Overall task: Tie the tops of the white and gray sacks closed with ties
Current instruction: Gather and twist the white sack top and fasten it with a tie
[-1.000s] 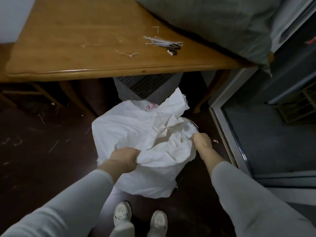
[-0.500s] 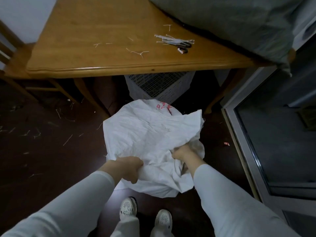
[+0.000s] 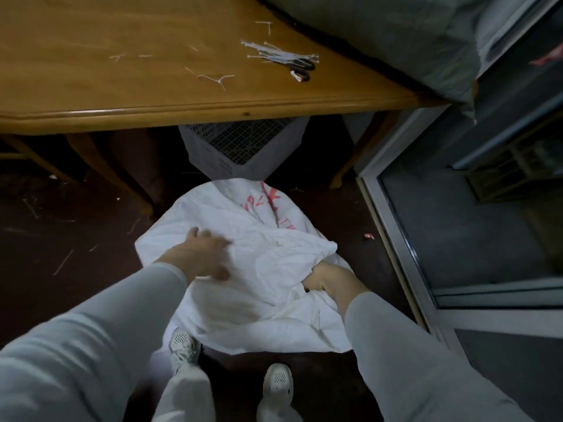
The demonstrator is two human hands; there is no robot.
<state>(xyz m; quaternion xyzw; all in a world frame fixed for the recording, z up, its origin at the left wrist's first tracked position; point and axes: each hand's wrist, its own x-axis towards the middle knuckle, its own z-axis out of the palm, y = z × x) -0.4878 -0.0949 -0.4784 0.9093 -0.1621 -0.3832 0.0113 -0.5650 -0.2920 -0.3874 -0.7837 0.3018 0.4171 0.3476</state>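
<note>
While right hand (image 3: 330,278) grips white sack (image 3: 274,300), left hand (image 3: 201,254) presses it.

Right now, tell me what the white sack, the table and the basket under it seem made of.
The white sack: probably woven plastic, matte; stiff crinkled creases, red print.
The table: wood, glossy varnish; grain and a knot show.
The basket: likely moulded plastic, pale; perforated grid walls.

A sack (image 3: 253,287) lies on the floor (image 3: 61,284), near of the counter (image 3: 122,95); behind it, a basket (image 3: 243,147) sits under the counter. On the counter lie ties (image 3: 280,54), with a second sack (image 3: 380,35) to their right.
</note>
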